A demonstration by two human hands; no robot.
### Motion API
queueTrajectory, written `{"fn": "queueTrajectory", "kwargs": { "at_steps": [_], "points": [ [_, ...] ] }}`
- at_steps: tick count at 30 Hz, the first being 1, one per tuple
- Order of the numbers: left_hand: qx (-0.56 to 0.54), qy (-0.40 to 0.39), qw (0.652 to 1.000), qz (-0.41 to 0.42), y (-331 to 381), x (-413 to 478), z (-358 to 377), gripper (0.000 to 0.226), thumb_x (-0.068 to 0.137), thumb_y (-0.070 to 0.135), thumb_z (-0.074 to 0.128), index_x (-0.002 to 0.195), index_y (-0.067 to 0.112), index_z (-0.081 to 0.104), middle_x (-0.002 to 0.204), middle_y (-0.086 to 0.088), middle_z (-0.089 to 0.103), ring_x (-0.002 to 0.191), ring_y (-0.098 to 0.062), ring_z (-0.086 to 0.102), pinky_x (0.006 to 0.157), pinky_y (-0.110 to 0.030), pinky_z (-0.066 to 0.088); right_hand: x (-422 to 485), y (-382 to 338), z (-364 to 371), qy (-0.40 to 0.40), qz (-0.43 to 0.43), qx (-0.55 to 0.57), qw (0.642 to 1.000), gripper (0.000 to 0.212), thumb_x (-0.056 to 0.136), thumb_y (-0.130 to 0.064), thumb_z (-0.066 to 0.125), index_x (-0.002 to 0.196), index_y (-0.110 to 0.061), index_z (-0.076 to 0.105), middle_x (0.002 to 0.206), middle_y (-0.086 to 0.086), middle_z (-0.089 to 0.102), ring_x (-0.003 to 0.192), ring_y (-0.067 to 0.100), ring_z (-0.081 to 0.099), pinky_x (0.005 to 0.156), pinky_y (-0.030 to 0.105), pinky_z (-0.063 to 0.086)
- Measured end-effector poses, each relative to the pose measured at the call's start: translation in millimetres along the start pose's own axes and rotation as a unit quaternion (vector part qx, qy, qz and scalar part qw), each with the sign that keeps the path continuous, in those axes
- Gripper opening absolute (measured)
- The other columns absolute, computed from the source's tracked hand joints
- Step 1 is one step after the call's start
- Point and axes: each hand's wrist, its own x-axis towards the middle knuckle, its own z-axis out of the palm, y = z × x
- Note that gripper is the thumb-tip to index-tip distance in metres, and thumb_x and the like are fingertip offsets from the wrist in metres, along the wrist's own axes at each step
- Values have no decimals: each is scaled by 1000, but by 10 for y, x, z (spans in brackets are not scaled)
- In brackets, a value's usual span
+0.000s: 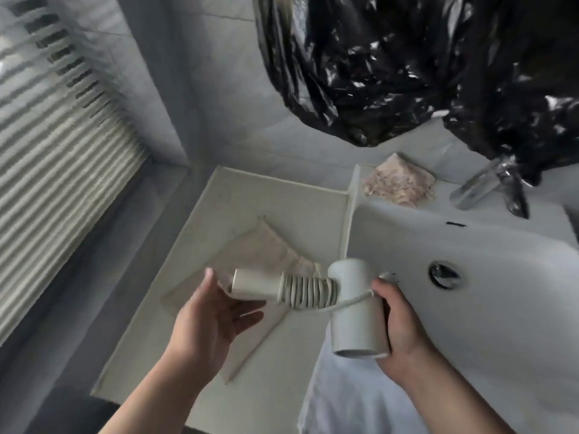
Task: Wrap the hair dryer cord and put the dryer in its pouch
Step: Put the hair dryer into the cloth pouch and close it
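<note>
right hand (396, 321) grips dryer (354, 311) barrel; left hand (213, 311) open under its handle | pouch (269, 245) — partly hidden behind dryer

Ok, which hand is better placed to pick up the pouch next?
Probably left. The left hand is open and sits just over the pouch in this view, while the right hand is busy gripping the dryer barrel.

— How's the left grip (216, 311)?
— Palm turned up, fingers nearly straight, thumb raised, forearm angled in from the lower left.
— And the right grip (402, 327)?
— Fingers curled round the dryer (354, 314), forearm angled in from the lower right.
</note>
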Motion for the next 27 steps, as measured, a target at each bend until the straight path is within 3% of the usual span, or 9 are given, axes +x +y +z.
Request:
{"fn": "queueTrajectory", "kwargs": {
  "at_steps": [3,4,5,8,9,11,17,22,27],
  "points": [
    [74,-13,997,-29,-11,418,-132,51,101,50,35,93,10,66,86,-16,72,71,-28,67,71,-42,50,-27,50,22,56,-15,25,998,26,84,-35,58,89,-14,72,80,13,72,77,33,64,82,46,47],
    [170,9,985,-33,-74,592,-223,43,97,49,46,93,11,65,92,-17,70,72,-26,66,73,-40,51,-38,79,52,74,-20,30,997,27,86,-35,57,92,-13,71,83,14,72,79,33,64,83,46,47],
    [330,27,943,-36,-172,783,-347,38,92,48,54,98,12,64,102,-17,68,79,-26,66,77,-39,52,-43,112,85,90,-26,35,995,28,87,-35,57,94,-13,71,85,15,72,80,33,65,83,47,48],
    [749,-2,661,-33,-494,1153,-727,63,83,60,63,131,21,49,132,-12,51,117,-35,55,96,-41,48,-48,208,204,129,-43,42,990,29,87,-36,57,98,-13,71,86,13,73,75,30,68,78,42,51],
    [802,-16,597,-9,-574,1174,-820,72,79,64,64,135,24,44,136,-10,46,124,-35,48,98,-42,46,-52,237,244,139,-49,47,988,31,86,-37,58,101,-13,71,88,13,73,77,30,68,79,42,51],
    [842,-29,537,52,-677,1180,-967,76,76,69,62,138,30,40,140,-5,41,128,-32,42,99,-44,43,-84,282,321,154,-58,58,985,37,81,-40,62,106,-13,70,93,15,72,81,32,67,82,45,50],
    [847,-104,507,123,-533,1412,-1259,59,83,44,60,138,34,44,143,-1,39,132,-28,39,105,-40,35,-149,331,382,184,-73,81,977,45,86,-40,58,119,-10,66,103,16,71,91,31,66,79,42,50],
    [868,-187,445,117,-260,1770,-1296,77,85,19,58,155,30,26,167,5,10,153,-14,12,121,-36,10,-228,359,340,180,-91,107,973,29,90,-39,53,97,-17,71,81,7,74,70,24,69,62,33,52],
    [826,-216,480,201,-159,2007,-1375,77,74,2,64,147,14,44,162,-4,31,145,-20,38,117,-43,20,-334,411,298,189,-103,108,971,30,90,-37,54,98,-14,72,83,9,76,73,26,70,73,38,52]
  ]
}}
